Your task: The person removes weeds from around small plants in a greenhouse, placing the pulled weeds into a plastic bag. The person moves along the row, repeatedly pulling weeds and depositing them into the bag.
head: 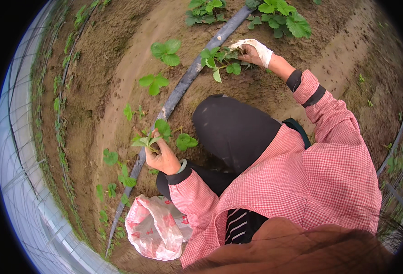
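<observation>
My left hand (162, 156) is at the lower centre, above the black drip irrigation hose, its fingers closed around the stem of a small strawberry plant (147, 141) with green leaves. My right hand (251, 54), partly covered by a torn white glove (261, 51), reaches to the upper right of the hose. Its fingers are at the base of another strawberry plant (234, 67); dark, dry-looking plant matter shows at the fingertips. Whether the right fingers are closed on it is hard to tell, as the glove and leaves hide part of them.
The hose (184, 84) runs diagonally along the soil bed. Strawberry plants (155, 84) grow on its left, and larger ones (283, 19) stand at the top. A white plastic bag with red print (153, 227) lies open beside my left sleeve. Greenhouse sheeting (16, 144) curves along the left.
</observation>
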Available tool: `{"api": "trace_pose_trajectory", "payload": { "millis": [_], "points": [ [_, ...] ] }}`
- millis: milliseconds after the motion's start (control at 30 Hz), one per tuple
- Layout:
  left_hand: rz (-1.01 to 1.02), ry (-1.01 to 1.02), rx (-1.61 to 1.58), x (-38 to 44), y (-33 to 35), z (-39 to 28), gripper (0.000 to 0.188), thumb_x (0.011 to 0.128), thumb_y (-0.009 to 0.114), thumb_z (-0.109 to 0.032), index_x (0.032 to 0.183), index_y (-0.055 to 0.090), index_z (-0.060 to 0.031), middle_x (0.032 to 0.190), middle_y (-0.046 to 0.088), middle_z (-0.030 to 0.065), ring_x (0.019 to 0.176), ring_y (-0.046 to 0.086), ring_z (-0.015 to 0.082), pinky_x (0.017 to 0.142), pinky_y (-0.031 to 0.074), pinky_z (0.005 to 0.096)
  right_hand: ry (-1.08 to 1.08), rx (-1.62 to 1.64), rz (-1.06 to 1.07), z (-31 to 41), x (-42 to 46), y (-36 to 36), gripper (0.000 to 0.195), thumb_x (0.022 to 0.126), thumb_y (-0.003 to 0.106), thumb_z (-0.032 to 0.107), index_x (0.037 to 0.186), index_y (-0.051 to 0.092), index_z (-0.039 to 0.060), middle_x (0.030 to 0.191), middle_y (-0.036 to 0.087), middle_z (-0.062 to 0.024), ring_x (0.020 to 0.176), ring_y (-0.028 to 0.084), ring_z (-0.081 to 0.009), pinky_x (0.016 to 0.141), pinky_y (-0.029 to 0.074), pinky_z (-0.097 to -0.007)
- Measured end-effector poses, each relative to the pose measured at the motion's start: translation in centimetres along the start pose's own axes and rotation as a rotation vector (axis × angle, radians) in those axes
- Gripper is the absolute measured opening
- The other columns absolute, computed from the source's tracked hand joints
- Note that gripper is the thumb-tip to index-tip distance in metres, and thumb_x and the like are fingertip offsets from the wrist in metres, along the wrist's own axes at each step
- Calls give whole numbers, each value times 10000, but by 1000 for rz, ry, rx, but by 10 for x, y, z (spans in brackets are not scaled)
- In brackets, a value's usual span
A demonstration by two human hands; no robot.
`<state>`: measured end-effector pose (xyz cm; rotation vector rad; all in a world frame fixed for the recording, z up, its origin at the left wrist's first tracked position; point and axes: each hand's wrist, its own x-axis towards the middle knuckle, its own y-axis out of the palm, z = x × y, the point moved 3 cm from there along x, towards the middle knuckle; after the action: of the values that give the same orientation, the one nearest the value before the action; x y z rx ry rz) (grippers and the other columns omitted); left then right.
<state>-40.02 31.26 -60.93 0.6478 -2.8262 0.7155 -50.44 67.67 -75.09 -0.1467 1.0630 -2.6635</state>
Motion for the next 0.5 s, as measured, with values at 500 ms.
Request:
{"api": "trace_pose_trajectory", "payload": {
  "millis": [500],
  "points": [
    [-26,-31,-32,-3,-4,4,128,883,593,-53,941,646,47,704,547,-34,605,416,28,539,326,202,-545,-458,220,29,56,-1,385,699,727,223,1039,576,125,975,598,-68,896,599,-285,781,486,-372]
  ]
}}
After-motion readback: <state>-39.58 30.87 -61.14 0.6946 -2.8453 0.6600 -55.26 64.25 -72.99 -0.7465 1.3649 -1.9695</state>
